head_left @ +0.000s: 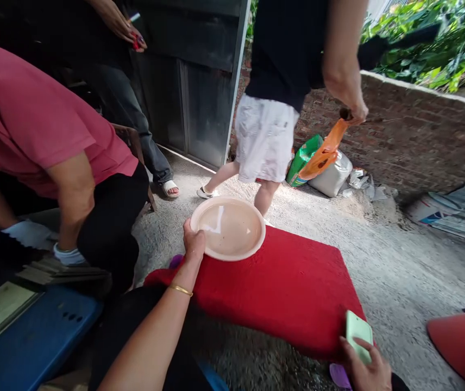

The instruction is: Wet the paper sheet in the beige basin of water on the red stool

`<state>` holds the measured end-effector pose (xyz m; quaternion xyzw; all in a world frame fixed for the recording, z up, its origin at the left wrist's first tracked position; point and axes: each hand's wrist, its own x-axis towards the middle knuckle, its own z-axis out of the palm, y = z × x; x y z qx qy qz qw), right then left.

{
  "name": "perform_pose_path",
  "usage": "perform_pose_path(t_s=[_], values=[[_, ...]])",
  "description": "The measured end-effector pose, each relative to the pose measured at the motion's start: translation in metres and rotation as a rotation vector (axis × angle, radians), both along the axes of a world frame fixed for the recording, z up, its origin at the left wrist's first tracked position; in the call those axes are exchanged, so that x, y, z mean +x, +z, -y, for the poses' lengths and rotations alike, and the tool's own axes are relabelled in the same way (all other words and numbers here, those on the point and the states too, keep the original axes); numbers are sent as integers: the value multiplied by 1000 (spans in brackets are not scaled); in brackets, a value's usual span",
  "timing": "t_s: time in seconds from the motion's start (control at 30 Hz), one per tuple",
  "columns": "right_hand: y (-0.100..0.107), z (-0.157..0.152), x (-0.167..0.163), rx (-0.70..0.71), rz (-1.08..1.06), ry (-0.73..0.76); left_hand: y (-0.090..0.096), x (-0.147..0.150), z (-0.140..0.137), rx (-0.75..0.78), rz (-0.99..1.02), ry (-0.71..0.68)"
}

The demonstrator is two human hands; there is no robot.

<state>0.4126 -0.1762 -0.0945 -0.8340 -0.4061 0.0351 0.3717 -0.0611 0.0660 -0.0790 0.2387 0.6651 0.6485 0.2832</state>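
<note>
A pale pink basin [232, 231] with clear liquid in it sits at the far left corner of a red cloth-covered bench [285, 288]. My left hand [194, 244] grips the basin's near-left rim, thumb over the edge. Specks show in the liquid, and light reflects off it. At the bench's near right corner, my right hand [369, 364] is closed around a light green object [358, 334], flat and rounded like a phone case or a scraper. Its lower part is covered by my fingers.
On the left, a person in a pink shirt [53, 114] bends over a blue plastic stool [61, 326]. Someone in white shorts [267, 136] stands beyond the bench with an orange bag [326, 152]. A red bucket-like container [463, 342] is at right; a white bucket [430, 209] lies near the brick wall.
</note>
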Motion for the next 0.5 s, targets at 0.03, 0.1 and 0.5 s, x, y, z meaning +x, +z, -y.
perform_pose_path(t_s=[0.03,0.1,0.5], values=[[-4,2,-14,14,-38,4,0,0,0,-3,2,-1],[-11,3,-62,52,-111,153,-2,-1,0,-7,3,-3],[24,-33,-54,144,-175,260,4,1,4,-31,-9,-12]])
